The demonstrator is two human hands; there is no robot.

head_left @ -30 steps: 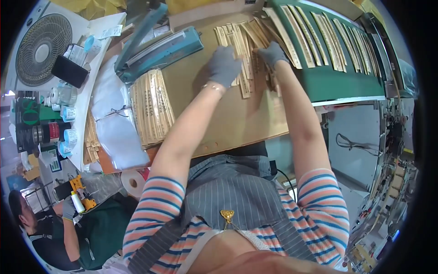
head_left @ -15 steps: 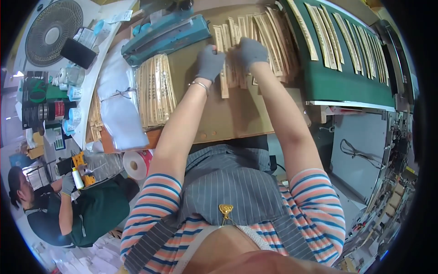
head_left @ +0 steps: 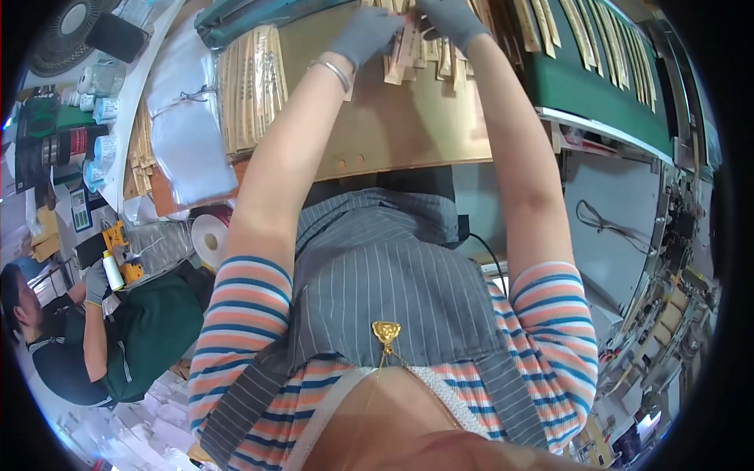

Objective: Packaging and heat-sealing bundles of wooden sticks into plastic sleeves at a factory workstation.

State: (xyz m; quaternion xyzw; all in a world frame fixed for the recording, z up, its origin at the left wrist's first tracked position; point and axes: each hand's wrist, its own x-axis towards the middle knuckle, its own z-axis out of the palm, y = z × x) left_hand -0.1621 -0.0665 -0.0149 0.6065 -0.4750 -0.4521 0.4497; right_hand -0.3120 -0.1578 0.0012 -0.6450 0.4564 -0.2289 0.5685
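At the top edge, my left hand (head_left: 364,36), in a grey glove with bare fingertips, closes on the near ends of long, narrow paper-wrapped packets (head_left: 403,63). My right hand (head_left: 455,22), gloved in grey too, curls its fingers around the same loose bunch from the right side. The packets are pale tan with dark printing, and look like wrapped chopsticks. Their far ends lie beyond the picture, and part of the right fingers is cut off. A brown board (head_left: 393,129) lies beneath them.
To the left are a clear-bagged packet bundle (head_left: 253,94), a tied stack of clear bags (head_left: 184,133) and a blue-green machine (head_left: 259,17). A green conveyor belt (head_left: 581,90) bears rows of packets at right. A co-worker (head_left: 102,337) sits lower left, holding a white bottle (head_left: 112,271).
The view has tilted, so the table and both hands sit higher in the picture. My hands have drawn closer together at the packets, whose near ends now stand unevenly between them.
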